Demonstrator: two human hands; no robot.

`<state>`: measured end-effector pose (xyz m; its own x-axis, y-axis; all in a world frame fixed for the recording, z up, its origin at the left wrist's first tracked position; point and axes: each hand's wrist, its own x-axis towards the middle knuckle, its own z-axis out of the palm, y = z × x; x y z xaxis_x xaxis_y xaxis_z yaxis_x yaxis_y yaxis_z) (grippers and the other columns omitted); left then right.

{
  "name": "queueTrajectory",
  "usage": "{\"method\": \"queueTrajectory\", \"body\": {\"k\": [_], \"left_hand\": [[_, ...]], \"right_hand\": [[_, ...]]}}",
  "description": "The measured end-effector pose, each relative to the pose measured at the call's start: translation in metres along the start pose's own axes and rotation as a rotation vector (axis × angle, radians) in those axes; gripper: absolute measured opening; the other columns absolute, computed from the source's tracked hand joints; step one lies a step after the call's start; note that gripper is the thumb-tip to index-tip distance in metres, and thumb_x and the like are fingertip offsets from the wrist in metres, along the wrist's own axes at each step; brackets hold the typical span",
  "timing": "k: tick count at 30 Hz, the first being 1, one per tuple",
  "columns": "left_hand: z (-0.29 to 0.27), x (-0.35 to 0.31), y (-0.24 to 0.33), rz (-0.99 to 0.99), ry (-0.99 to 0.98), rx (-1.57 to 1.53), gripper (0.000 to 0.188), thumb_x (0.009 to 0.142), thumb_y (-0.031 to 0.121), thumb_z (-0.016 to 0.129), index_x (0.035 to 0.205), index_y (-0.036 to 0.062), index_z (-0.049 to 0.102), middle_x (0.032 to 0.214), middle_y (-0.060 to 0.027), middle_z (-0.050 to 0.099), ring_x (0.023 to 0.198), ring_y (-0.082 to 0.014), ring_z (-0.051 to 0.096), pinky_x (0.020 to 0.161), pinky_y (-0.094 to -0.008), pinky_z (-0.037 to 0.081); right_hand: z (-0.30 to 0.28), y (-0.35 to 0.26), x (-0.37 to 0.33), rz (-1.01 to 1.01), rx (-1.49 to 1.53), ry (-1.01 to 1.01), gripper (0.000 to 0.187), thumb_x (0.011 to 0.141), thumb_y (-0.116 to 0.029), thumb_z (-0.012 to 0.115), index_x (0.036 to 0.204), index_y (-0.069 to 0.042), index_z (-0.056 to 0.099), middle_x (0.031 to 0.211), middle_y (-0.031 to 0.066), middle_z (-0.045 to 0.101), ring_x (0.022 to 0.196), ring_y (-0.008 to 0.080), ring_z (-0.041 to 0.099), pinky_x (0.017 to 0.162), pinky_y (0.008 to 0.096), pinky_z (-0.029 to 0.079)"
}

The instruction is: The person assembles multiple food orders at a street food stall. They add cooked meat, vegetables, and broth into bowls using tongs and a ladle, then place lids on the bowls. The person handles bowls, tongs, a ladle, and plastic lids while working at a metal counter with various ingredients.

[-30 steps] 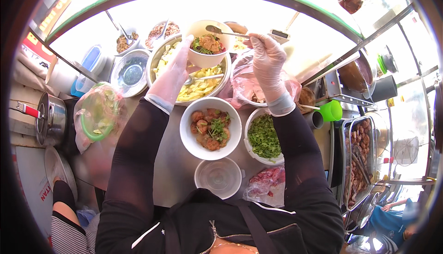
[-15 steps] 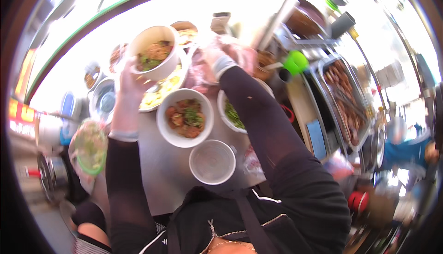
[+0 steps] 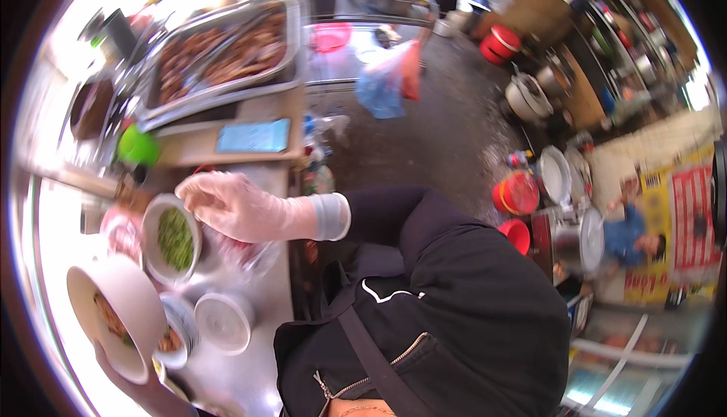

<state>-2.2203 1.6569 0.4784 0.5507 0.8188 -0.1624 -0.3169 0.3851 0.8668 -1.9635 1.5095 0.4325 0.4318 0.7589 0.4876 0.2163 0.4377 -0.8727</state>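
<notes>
My left hand point(image 3: 125, 383), at the lower left edge, holds up a deep white bowl point(image 3: 106, 277) tilted so that browned pieces and some green show inside. Most of that hand lies behind and below the bowl. My right hand point(image 3: 235, 206), in a clear glove with a pale cuff, is just beyond a white bowl of chopped green herbs point(image 3: 176, 239). Its fingers are curled together, and whatever they may hold is hidden. Partly behind the raised bowl stands another white bowl with browned food point(image 3: 170, 341). Beside it sits a round, pale lidded container point(image 3: 224, 323).
Past my right hand are a blue flat pad point(image 3: 253, 136), a bright green cup point(image 3: 138, 144) and a metal tray of browned meat with tongs point(image 3: 227, 52). A plastic bag point(image 3: 382, 87) hangs over the aisle. Red buckets point(image 3: 517, 193) and pots stand on the right.
My view has swung to the right, bringing the aisle into sight. The left hand still holds the bowl. My right hand has come away from the pink meat to near the herb bowl.
</notes>
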Motion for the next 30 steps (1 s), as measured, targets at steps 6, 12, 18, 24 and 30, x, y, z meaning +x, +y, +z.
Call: {"method": "queueTrajectory", "body": {"k": [6, 12, 18, 24, 30], "left_hand": [[0.179, -0.016, -0.119, -0.167, -0.166, 0.003, 0.066, 0.085, 0.031, 0.057, 0.143, 0.0058, 0.039, 0.136, -0.0194, 0.050, 0.120, -0.0348, 0.055, 0.095, -0.0511, 0.050], [0.372, -0.031, -0.245, -0.383, -0.309, 0.021, 0.067, 0.085, 0.028, 0.057, 0.144, 0.0033, 0.038, 0.136, -0.0199, 0.050, 0.121, -0.0353, 0.055, 0.097, -0.0510, 0.050], [0.557, -0.002, -0.366, -0.609, -0.483, 0.053, 0.068, 0.085, 0.026, 0.056, 0.144, 0.0008, 0.036, 0.137, -0.0204, 0.051, 0.122, -0.0358, 0.055, 0.099, -0.0510, 0.049], [0.778, 0.055, -0.496, -0.727, -0.578, 0.351, 0.059, 0.091, 0.021, 0.049, 0.142, -0.0047, 0.037, 0.137, -0.0199, 0.051, 0.124, -0.0327, 0.053, 0.106, -0.0449, 0.042], [0.978, 0.152, -0.657, -0.878, -0.971, 0.175, 0.059, 0.090, 0.018, 0.054, 0.143, -0.0038, 0.037, 0.139, -0.0196, 0.049, 0.125, -0.0313, 0.052, 0.108, -0.0445, 0.041]], "right_hand": [[-0.247, -0.031, -0.131, 0.190, 0.127, 0.336, 0.027, 0.095, -0.005, 0.056, 0.122, 0.001, 0.057, 0.100, 0.0053, 0.065, 0.092, 0.0118, 0.060, 0.086, 0.0276, 0.050], [-0.467, -0.054, -0.239, 0.499, 0.032, 0.673, 0.022, 0.097, -0.013, 0.057, 0.116, -0.002, 0.061, 0.096, 0.0030, 0.064, 0.082, 0.0098, 0.062, 0.070, 0.0249, 0.053], [-0.689, -0.044, -0.285, 0.443, 0.196, 1.060, 0.024, 0.097, -0.019, 0.062, 0.116, -0.005, 0.062, 0.100, 0.0044, 0.066, 0.088, 0.0136, 0.065, 0.072, 0.0285, 0.056], [-0.887, -0.015, -0.328, 0.462, 0.260, 1.335, 0.032, 0.096, -0.031, 0.063, 0.118, -0.007, 0.063, 0.106, 0.0064, 0.066, 0.096, 0.0175, 0.066, 0.077, 0.0331, 0.056], [-1.034, -0.019, -0.399, 0.620, 0.239, 1.723, 0.045, 0.094, -0.047, 0.061, 0.117, -0.009, 0.063, 0.109, 0.0058, 0.064, 0.100, 0.0203, 0.063, 0.083, 0.0413, 0.053]]}}
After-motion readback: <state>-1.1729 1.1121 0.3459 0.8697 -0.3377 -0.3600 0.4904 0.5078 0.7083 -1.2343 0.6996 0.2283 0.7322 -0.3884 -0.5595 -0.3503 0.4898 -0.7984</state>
